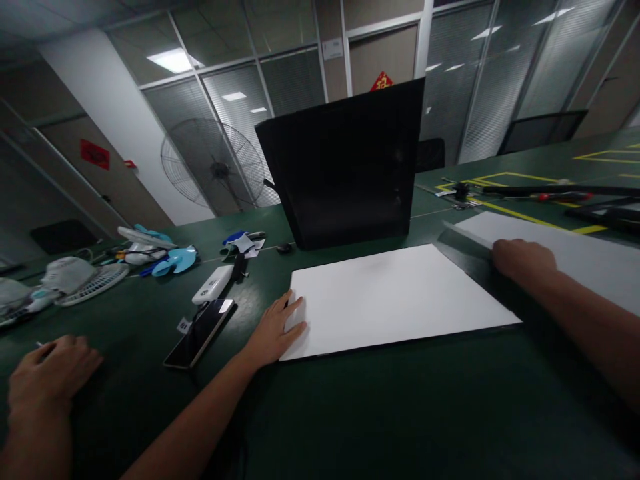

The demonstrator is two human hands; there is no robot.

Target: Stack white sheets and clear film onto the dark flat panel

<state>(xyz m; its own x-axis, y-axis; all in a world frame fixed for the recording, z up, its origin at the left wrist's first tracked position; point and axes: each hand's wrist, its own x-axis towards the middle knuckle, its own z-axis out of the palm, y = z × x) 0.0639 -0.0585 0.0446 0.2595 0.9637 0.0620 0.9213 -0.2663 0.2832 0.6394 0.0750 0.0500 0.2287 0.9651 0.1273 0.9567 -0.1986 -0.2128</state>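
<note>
A flat white rectangular panel [370, 300] with a thin dark rim lies on the green table in front of me. My left hand [277, 330] rests at its left edge, fingers spread over the corner area. Off to the right, my right hand [525, 260] is closed on the edge of a thin white sheet [580, 260], which is partly raised beside the panel. The forearm covers some of that sheet. Behind the panel, a large black rectangular panel [345, 167] stands upright, leaning slightly.
At the left edge is another person's hand [55, 373]. A phone [200, 333] and a white device [213, 285] lie left of the panel. Fan parts with light blue blades [175, 261] sit farther back. Dark bars and tools [555, 193] lie at the right.
</note>
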